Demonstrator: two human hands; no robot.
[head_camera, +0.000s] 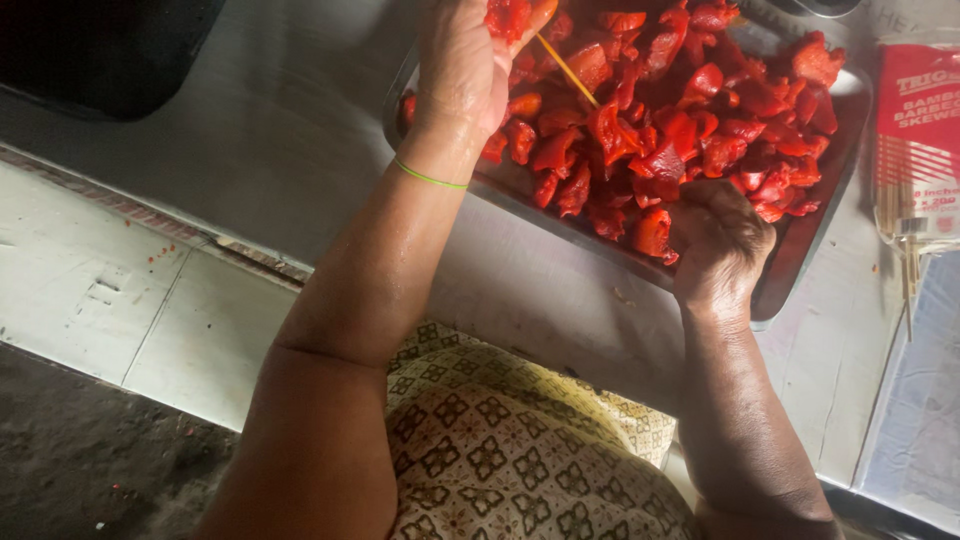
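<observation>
**Skewer held over a tray of red pieces**

The left hand (462, 62) is closed around a thin bamboo skewer (568, 70) at the top edge of the view; its fingers are clamped together on the stick's upper end, with red pieces (508, 18) already bunched against them. The skewer's bare length runs out of that grip on a slant, its long axis going from upper left to lower right, and its free end points down into the heap of meat. A thin green band (428, 177) circles the left wrist.

The right hand (722, 238) rests curled at the near rim of the tray, fingers drawn in over the red pieces at the heap's edge. Whether those fingers actually pinch a piece cannot be told, since the back of the hand hides them.

Both hands work over a shallow rectangular metal tray (800, 262), which sits at an angle on a steel worktop (300, 130). The tray is filled nearly rim to rim with glossy red marinated chunks (690, 130), piled highest near the middle; a dark strip of bare tray bottom shows along the near right side.

To the right of the tray lies an opened red-and-clear packet of bamboo skewers (915, 140), its sticks lying roughly away-to-near, some ends poking out toward the person.
</observation>
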